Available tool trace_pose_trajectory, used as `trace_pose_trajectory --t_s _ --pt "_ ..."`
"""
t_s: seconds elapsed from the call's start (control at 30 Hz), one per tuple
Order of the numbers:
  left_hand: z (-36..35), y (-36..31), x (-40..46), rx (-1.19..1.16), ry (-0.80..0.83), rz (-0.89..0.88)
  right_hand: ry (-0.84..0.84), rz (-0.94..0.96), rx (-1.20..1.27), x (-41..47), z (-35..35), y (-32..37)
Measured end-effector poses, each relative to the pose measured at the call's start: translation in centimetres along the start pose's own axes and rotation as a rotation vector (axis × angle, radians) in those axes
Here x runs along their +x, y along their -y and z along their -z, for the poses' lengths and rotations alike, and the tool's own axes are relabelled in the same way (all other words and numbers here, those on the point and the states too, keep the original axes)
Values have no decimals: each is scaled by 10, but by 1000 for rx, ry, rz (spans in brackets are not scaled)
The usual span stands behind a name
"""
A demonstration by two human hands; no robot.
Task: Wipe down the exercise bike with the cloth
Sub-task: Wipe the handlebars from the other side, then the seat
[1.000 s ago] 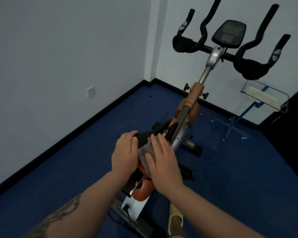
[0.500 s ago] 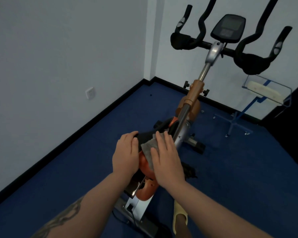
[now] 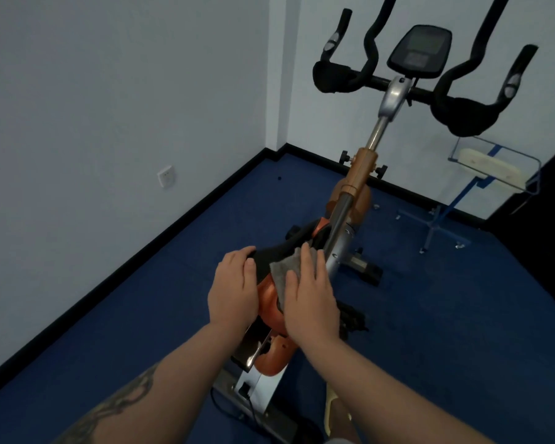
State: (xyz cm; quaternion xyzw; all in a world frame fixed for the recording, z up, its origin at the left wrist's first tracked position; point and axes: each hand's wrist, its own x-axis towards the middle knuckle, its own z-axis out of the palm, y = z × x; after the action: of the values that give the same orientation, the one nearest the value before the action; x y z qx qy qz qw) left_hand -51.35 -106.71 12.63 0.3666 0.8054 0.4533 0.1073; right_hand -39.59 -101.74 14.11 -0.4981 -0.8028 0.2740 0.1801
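An orange and silver exercise bike [image 3: 359,174] stands in front of me, with black handlebars [image 3: 462,110] and a display [image 3: 418,52] at the top. Its black saddle [image 3: 276,254] is just below my hands. My right hand [image 3: 311,293] lies flat with straight fingers on a grey cloth [image 3: 285,270], pressing it onto the saddle beside the seat post. My left hand [image 3: 233,290] rests on the saddle's left side, fingers laid over its edge. Much of the saddle is hidden under both hands.
Blue carpet covers the floor up to white walls with a black skirting [image 3: 173,229]. A wall socket [image 3: 166,176] is on the left wall. A blue stand with a clear tray [image 3: 494,165] is at the right. A black wall or panel [image 3: 542,219] bounds the far right.
My right hand with the cloth has slid slightly forward along the saddle. The left hand has stayed on the saddle's left side. The view has tilted a little.
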Motion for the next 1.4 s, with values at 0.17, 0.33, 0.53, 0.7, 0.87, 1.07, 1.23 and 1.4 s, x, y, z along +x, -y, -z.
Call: trace_pose_trajectory --t_s 0.17,0.33,0.53,0.7,0.87,1.07,1.23,1.4 --pt "-1 3 0 24 -5 -13 52 -233 34 43 11 12" --pt "0 2 -1 11 -7 -14 -41 -36 94 -17 1 3" --pt "-1 3 0 32 -6 -7 55 -91 81 23 6 3" --pt "0 3 -1 23 6 -3 112 11 -220 42 10 6" --pt "1 2 -2 -2 14 -7 24 131 -331 5 3 -3" --pt "-1 4 -2 16 3 -8 131 31 -198 52 5 13" --pt "0 2 -2 -19 -8 -14 98 202 -213 9 3 4" --pt "0 2 -1 -10 -25 -15 125 165 -278 24 0 10"
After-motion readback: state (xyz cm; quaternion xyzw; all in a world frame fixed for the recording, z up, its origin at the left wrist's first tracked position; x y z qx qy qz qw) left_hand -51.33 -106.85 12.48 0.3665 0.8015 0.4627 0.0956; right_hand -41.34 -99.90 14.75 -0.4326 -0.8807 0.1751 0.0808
